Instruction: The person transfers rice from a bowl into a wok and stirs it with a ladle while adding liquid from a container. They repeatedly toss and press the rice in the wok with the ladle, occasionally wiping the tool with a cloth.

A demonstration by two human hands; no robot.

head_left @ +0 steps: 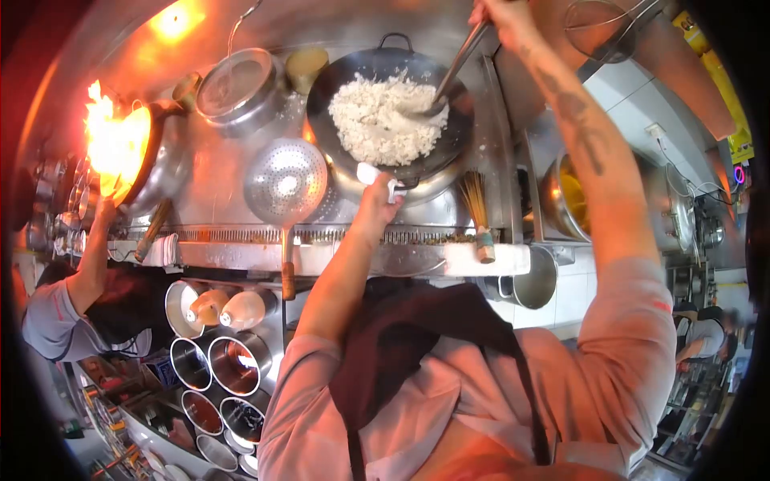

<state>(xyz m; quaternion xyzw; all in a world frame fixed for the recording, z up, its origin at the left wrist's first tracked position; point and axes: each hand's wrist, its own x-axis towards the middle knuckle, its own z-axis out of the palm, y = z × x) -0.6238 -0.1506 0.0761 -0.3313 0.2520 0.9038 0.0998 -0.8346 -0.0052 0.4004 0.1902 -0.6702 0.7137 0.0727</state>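
Observation:
My left hand [380, 202] is closed around the near handle of a black wok [453, 136], with a folded white cloth [368, 174] between. White rice [377, 116] lies heaped in the wok, loose grains scattered up its sides. High on the right, my right hand [504, 20] grips the long handle of a metal ladle [464, 60]. The ladle's bowl is pressed into the right part of the rice and partly hidden by it. A bamboo brush [475, 204] stands just right of the wok.
A perforated skimmer [285, 180] and a lidded pot [235, 84] are left of the wok. Farther left, a co-worker's hand [106, 210] is at a flaming wok [152, 152]. Several sauce pots [239, 365] and bottles [247, 310] stand at lower left; a pot [536, 280] is at right.

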